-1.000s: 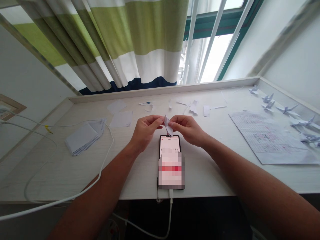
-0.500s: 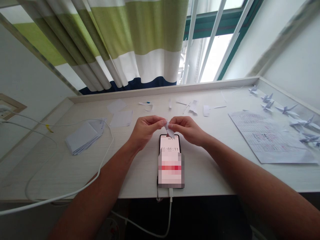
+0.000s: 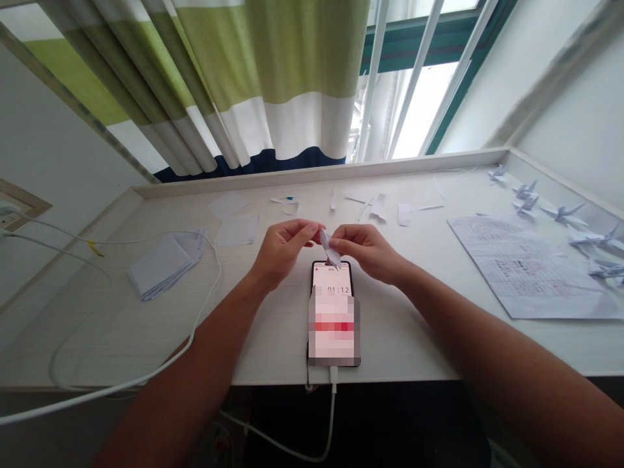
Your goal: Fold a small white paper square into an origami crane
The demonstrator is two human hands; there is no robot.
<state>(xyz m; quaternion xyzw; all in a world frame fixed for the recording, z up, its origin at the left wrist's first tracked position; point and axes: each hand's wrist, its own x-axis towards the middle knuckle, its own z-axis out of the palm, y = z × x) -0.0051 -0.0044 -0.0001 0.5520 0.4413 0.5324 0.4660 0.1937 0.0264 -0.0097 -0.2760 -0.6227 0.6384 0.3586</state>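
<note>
A small piece of folded white paper, narrow and pointed at its lower end, is held up over the top of a phone. My right hand pinches its right side between thumb and forefinger. From the other side, my left hand has its thumb and fingertips closed at the paper's upper left edge. The paper's inner folds are too small to make out. Below the hands, the phone lies face up with a timer on its screen, partly blurred out.
Folded paper cranes line the right side of the desk, beside a printed sheet. Paper scraps lie along the back. At left are a stack of paper and a looping white cable. Another cable plugs into the phone.
My left thumb has shifted slightly up and back along the paper, and its fingers have spread a little. The right hand keeps its pinch. The view has moved slightly.
</note>
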